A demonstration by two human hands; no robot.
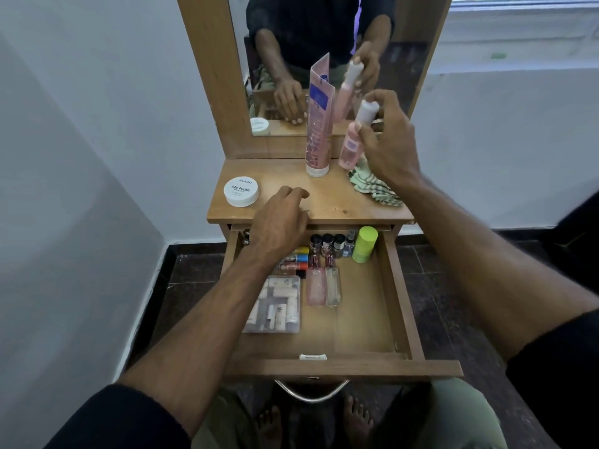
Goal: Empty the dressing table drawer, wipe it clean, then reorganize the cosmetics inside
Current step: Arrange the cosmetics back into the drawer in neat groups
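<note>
Your right hand [385,140] grips the pink spray bottle [353,140], tilted above the bench [324,202] beside the tall pink tube [319,124]. Your left hand [282,218], fingers loosely curled, rests on the bench edge over the open drawer [402,303] of cosmetics.

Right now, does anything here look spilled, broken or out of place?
Nothing looks spilled or broken. The green striped cloth lies crumpled on the tabletop, and the pink bottle is tilted only because the right hand holds it. Items in the open drawer sit in tidy groups.
</note>
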